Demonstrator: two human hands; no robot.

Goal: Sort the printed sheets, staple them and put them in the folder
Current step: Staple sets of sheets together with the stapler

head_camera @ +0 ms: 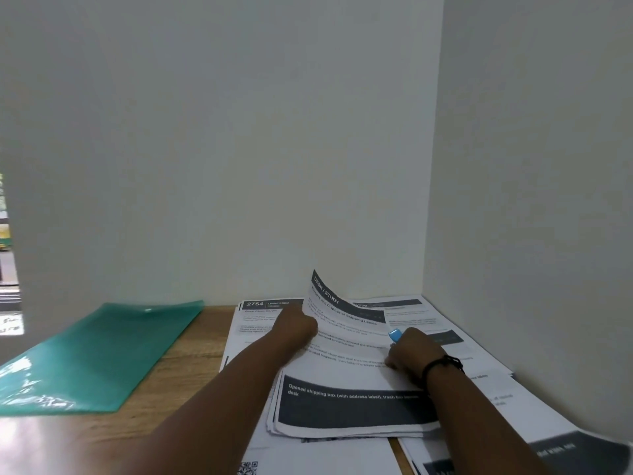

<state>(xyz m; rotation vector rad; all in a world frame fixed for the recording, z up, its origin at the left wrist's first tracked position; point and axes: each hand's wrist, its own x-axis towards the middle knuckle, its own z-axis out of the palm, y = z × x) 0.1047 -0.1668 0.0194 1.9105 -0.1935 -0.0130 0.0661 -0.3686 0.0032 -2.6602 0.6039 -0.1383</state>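
Sheaf of printed sheets (pixel 346 399) lay mid-desk, top corner curled up. My left hand (pixel 296 325) pinched that edge; right hand (pixel 411 351) gripped a blue stapler (pixel 395 335). Paper looked limp and slippery, so I judged the corner best. Green folder (pixel 92 354) lay well left.

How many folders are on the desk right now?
1: a green folder lying flat on the desk's left side, apart from the printed sheets. Others could be hidden beneath the papers.

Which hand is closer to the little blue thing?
The right hand. It sits right against the small blue plastic stapler and seems to hold it. The left hand is farther left, lifting the top printed sheet.
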